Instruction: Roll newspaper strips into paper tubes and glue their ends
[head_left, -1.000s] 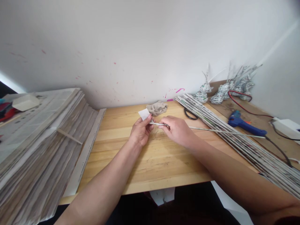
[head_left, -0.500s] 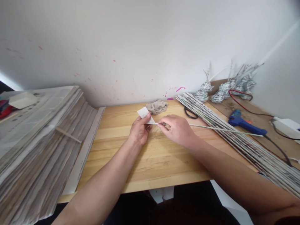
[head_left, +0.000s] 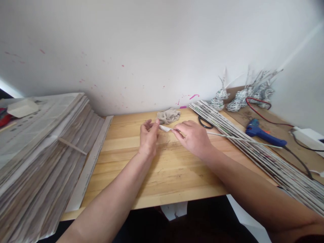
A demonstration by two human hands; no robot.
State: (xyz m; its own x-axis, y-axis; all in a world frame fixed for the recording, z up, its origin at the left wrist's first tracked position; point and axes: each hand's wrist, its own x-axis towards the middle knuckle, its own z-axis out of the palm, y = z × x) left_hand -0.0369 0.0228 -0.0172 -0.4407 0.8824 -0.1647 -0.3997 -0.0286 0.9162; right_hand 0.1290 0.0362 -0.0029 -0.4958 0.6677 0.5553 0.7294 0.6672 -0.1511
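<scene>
A thin rolled paper stick runs out to the right from my right hand, which is closed on it in a pinch. Its loose white paper end spans the short gap between my hands. My left hand has its thumb and fingers at the tip of that paper end, pinching it; some of the fingers are hidden behind the thumb. Just beyond the paper lies a crumpled grey-beige cloth.
At left stands a tall stack of newspaper strips. A bundle of rolled paper sticks lies diagonally at right, by black-handled scissors. Farther right are a blue glue gun, a white power strip and woven paper figures.
My left hand has turned more upright and shifted its hold to the paper's tip. The flat white flap that stuck out above it is now narrower and twisted between the hands.
</scene>
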